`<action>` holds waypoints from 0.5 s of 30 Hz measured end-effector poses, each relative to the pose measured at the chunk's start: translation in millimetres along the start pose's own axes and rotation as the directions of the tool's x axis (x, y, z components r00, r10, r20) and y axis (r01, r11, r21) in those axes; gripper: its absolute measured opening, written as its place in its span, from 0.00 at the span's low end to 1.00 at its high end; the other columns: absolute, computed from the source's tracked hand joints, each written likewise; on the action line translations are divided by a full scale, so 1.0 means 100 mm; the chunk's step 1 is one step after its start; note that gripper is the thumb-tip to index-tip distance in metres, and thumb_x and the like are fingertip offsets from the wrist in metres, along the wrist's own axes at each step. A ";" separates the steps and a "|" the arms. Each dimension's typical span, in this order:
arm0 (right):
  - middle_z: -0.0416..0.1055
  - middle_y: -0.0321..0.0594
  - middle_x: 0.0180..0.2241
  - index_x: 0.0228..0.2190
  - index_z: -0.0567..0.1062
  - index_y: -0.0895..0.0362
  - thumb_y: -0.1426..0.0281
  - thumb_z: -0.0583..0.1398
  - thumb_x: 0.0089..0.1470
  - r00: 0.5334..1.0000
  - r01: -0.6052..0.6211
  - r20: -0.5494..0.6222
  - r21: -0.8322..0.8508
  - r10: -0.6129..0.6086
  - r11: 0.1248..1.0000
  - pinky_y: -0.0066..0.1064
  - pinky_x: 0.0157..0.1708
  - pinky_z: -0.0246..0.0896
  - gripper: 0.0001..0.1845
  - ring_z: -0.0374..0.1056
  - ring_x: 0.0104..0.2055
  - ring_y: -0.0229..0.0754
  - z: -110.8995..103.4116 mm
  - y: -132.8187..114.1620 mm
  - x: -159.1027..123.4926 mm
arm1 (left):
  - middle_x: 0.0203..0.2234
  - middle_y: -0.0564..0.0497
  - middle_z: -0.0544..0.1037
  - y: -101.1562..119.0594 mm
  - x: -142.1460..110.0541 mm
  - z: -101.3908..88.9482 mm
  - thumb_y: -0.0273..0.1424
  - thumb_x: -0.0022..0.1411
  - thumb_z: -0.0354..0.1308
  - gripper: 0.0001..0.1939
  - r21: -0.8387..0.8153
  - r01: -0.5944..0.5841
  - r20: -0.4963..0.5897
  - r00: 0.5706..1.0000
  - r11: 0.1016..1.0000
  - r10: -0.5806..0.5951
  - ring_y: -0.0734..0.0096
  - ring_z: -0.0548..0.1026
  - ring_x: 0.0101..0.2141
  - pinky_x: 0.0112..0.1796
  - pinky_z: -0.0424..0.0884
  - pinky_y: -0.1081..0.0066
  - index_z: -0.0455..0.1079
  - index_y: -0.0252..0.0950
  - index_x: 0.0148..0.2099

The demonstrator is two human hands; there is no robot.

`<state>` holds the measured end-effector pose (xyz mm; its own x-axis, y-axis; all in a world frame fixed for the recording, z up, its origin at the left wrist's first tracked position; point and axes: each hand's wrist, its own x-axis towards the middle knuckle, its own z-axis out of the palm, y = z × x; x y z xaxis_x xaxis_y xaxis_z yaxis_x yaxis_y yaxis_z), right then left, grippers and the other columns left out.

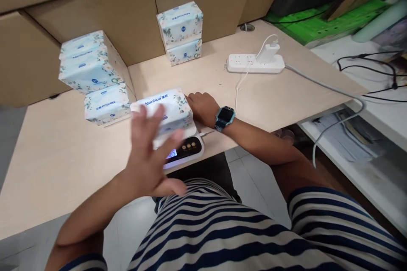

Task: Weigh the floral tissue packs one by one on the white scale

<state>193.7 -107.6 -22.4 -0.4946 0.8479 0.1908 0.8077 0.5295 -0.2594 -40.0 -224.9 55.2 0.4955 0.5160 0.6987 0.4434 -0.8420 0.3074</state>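
Observation:
A pack of tissues (168, 110) marked "Manhua" lies on a white digital scale (199, 150) with a lit display near the table's front edge. My left hand (148, 152), blurred by motion, is over the pack's left front with fingers spread and nothing in them; it hides part of the pack and display. My right hand (202, 109) lies beside the pack's right end, close against it. Its fingers are curled, with the tips hidden, so what they hold, if anything, does not show. A smartwatch (225, 116) is on that wrist.
Stacked tissue packs stand at the left (85, 65), with another stack of two packs (182, 34) at the back. Cardboard boxes (124, 21) wall the rear. A white power strip (240, 63) with a plugged-in charger and cables lies at the right, near a green crate (337, 25).

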 end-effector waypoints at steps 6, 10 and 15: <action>0.73 0.56 0.67 0.72 0.66 0.54 0.62 0.52 0.73 0.928 -0.068 -0.274 0.544 0.254 0.836 0.56 0.66 0.69 0.31 0.72 0.65 0.57 -0.06 0.03 -0.10 | 0.83 0.53 0.46 -0.32 -0.39 -0.21 0.70 0.70 0.44 0.47 -0.514 0.669 -0.038 0.607 0.536 -0.794 0.53 0.41 0.83 0.81 0.43 0.47 0.53 0.53 0.81; 0.61 0.46 0.77 0.76 0.57 0.41 0.39 0.61 0.64 0.819 0.000 -0.251 0.899 0.515 0.439 0.56 0.76 0.59 0.48 0.60 0.78 0.55 -0.05 -0.16 -0.48 | 0.82 0.42 0.53 -0.43 -0.49 -0.37 0.74 0.64 0.44 0.54 -0.763 0.597 0.017 0.401 0.247 -0.916 0.53 0.47 0.82 0.80 0.44 0.50 0.61 0.43 0.77; 0.42 0.42 0.83 0.79 0.48 0.42 0.30 0.60 0.54 0.733 -0.025 -0.137 0.973 0.667 0.228 0.55 0.82 0.44 0.62 0.41 0.85 0.52 -0.04 -0.30 -0.70 | 0.83 0.43 0.48 -0.41 -0.57 -0.41 0.73 0.65 0.44 0.55 -0.749 0.573 -0.100 0.398 0.332 -0.912 0.57 0.44 0.82 0.80 0.40 0.55 0.58 0.41 0.79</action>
<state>205.4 -183.2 -24.6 0.2198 0.9708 0.0965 -0.1158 0.1242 -0.9855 -116.9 -225.8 29.1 -0.2820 0.9574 0.0617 -0.1286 -0.1015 0.9865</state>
